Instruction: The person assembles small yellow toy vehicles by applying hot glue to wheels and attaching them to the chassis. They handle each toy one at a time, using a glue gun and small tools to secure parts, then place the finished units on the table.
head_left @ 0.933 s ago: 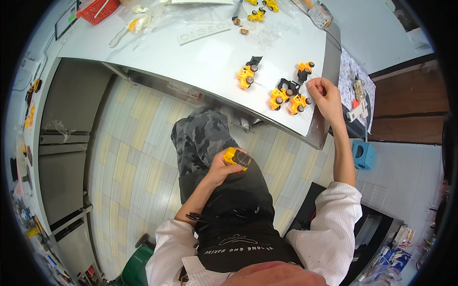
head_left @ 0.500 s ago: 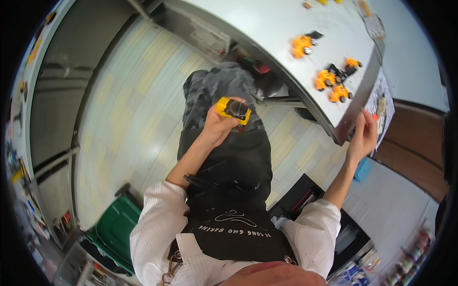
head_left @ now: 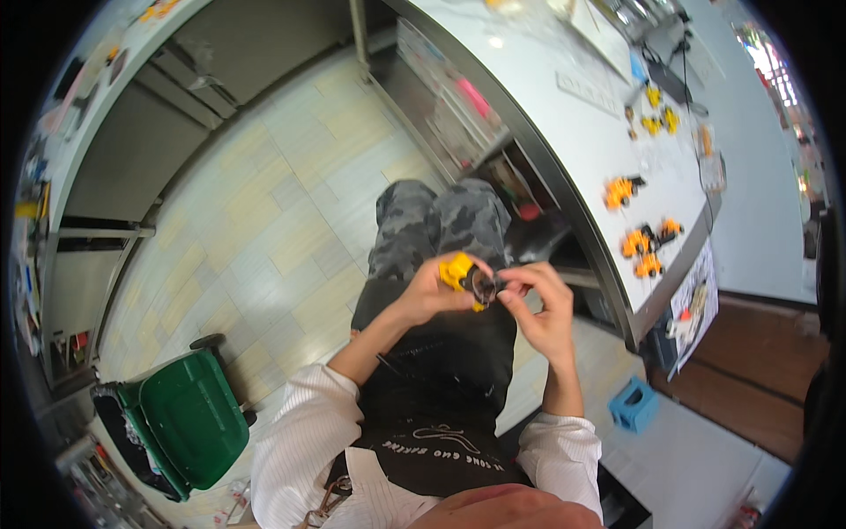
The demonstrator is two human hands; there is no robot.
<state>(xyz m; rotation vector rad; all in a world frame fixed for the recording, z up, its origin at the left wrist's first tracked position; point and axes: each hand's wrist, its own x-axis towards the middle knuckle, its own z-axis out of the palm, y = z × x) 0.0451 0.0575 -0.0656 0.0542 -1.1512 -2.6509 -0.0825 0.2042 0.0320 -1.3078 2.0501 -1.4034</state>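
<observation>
The yellow toy [head_left: 465, 275] sits over the lap, gripped between both hands: left hand [head_left: 429, 293] clasps its body, right hand [head_left: 539, 304], earlier at the bench [head_left: 564, 132], now pinches its black wheel.

Most of that yellow toy [head_left: 458, 269] is buried under the left hand [head_left: 429, 294], and whatever small dark bit the right hand [head_left: 544, 309] pinches against it is too tiny to make out. Toy vehicles [head_left: 639, 240] on the table [head_left: 573, 132] are just orange blobs.
</observation>
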